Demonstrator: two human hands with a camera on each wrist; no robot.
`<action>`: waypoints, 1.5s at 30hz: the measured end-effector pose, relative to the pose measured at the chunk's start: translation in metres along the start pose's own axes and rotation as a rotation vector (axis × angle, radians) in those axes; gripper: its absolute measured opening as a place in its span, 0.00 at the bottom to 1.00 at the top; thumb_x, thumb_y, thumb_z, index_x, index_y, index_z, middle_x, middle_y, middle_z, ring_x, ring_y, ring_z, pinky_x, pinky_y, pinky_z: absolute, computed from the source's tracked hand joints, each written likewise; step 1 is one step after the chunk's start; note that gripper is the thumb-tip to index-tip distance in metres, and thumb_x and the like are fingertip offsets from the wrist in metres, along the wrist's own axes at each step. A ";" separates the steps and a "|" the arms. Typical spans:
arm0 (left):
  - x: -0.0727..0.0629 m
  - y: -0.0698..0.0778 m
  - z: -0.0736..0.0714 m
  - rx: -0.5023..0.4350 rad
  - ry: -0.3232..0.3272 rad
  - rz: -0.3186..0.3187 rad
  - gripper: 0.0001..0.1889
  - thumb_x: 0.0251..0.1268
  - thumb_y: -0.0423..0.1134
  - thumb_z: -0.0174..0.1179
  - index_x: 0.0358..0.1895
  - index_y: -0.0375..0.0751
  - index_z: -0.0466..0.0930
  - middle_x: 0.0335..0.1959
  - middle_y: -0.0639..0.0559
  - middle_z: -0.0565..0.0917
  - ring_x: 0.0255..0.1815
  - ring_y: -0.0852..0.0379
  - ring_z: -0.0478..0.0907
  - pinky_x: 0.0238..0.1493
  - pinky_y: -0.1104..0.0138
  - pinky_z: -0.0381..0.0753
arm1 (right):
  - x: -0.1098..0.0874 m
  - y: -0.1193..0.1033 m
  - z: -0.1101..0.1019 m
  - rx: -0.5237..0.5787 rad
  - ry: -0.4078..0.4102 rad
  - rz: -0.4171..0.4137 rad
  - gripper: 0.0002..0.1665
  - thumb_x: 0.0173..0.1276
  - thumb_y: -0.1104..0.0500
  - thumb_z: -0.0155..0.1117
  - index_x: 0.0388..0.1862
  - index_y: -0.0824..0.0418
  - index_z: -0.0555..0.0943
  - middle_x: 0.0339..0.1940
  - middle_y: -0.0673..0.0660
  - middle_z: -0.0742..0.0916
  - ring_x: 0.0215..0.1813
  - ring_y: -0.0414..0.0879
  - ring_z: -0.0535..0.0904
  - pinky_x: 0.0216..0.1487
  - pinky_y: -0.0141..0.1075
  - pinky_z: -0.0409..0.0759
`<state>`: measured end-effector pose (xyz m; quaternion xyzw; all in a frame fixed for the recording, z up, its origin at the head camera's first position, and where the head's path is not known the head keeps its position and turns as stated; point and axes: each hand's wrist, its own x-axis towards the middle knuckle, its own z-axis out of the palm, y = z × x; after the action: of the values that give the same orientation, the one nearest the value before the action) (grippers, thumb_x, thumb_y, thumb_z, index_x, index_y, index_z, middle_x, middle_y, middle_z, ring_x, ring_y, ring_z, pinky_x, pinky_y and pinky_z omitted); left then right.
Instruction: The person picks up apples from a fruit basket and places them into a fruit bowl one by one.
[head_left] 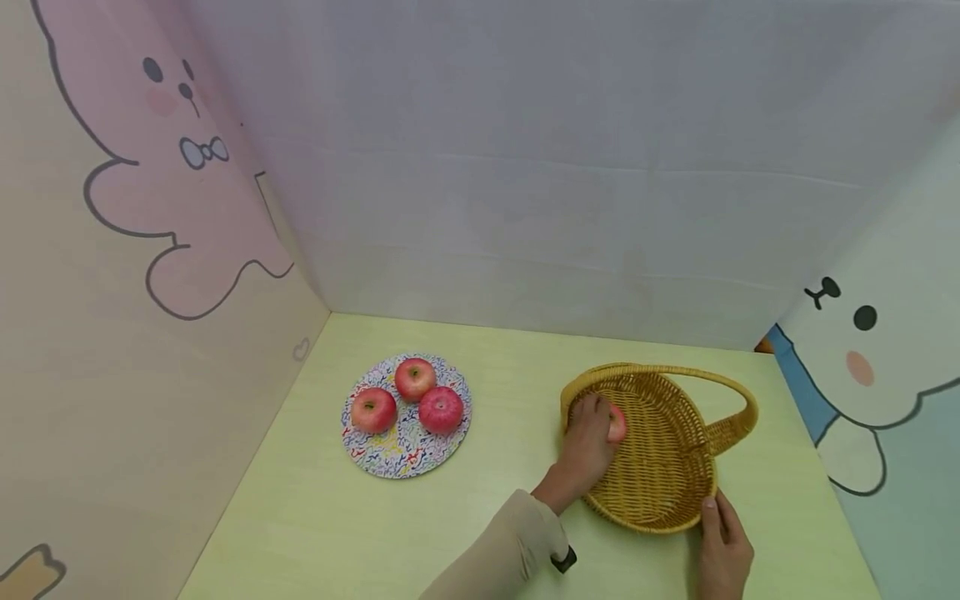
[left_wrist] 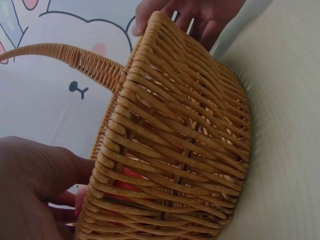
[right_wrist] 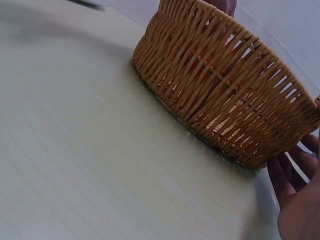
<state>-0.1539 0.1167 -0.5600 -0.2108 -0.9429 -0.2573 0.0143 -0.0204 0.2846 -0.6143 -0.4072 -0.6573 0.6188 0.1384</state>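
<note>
A wicker basket [head_left: 652,450] with a tall arched handle stands on the right side of the table. Reaching over its left rim, my left hand [head_left: 588,442] holds a red apple [head_left: 617,424] down inside the basket, against the left part of its wall. The fingers curl over the apple and hide much of it. Red skin shows through the weave in the left wrist view. At the near right rim, my right hand [head_left: 724,546] grips the basket, thumb on the rim and fingers along the outer wall, as the right wrist view shows.
A round patterned plate [head_left: 405,462] on the left of the table bears three red apples [head_left: 416,379]. Fabric walls with cartoon animals close off the left, back and right sides. A dark band [head_left: 564,560] sits at the left sleeve's cuff.
</note>
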 end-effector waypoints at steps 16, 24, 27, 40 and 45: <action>-0.016 -0.010 -0.001 -0.157 0.019 0.114 0.35 0.64 0.49 0.74 0.72 0.49 0.72 0.73 0.51 0.74 0.72 0.56 0.75 0.66 0.68 0.80 | 0.000 -0.002 0.000 0.004 -0.003 0.028 0.42 0.77 0.34 0.57 0.81 0.55 0.68 0.81 0.52 0.71 0.72 0.23 0.70 0.55 0.08 0.70; -0.029 -0.003 -0.020 -0.139 0.082 0.265 0.43 0.64 0.51 0.74 0.80 0.49 0.64 0.77 0.52 0.71 0.75 0.55 0.73 0.67 0.68 0.79 | 0.002 -0.003 0.000 -0.024 -0.016 0.042 0.43 0.77 0.32 0.55 0.82 0.53 0.65 0.83 0.52 0.68 0.78 0.27 0.66 0.62 0.09 0.67; -0.035 -0.003 -0.027 -0.098 0.106 0.344 0.45 0.64 0.53 0.73 0.81 0.48 0.62 0.77 0.52 0.71 0.76 0.56 0.72 0.70 0.69 0.77 | 0.002 -0.002 0.001 -0.023 -0.016 0.047 0.43 0.77 0.32 0.55 0.81 0.53 0.66 0.82 0.53 0.69 0.77 0.27 0.67 0.61 0.09 0.68; -0.052 -0.016 -0.052 0.033 0.399 0.611 0.45 0.57 0.57 0.77 0.75 0.40 0.71 0.69 0.46 0.78 0.70 0.56 0.78 0.65 0.75 0.79 | 0.002 -0.001 -0.001 -0.029 -0.024 0.066 0.44 0.77 0.31 0.53 0.82 0.52 0.65 0.83 0.54 0.67 0.81 0.32 0.65 0.64 0.11 0.67; -0.056 -0.023 -0.058 -0.023 0.424 0.627 0.46 0.54 0.55 0.79 0.73 0.38 0.72 0.68 0.45 0.78 0.68 0.54 0.77 0.71 0.70 0.76 | 0.001 -0.003 0.001 -0.046 -0.033 0.064 0.45 0.76 0.30 0.52 0.83 0.52 0.64 0.84 0.56 0.66 0.82 0.35 0.64 0.65 0.11 0.67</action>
<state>-0.1172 0.0487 -0.5280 -0.4315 -0.8057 -0.2891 0.2846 -0.0231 0.2853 -0.6121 -0.4209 -0.6601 0.6144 0.0983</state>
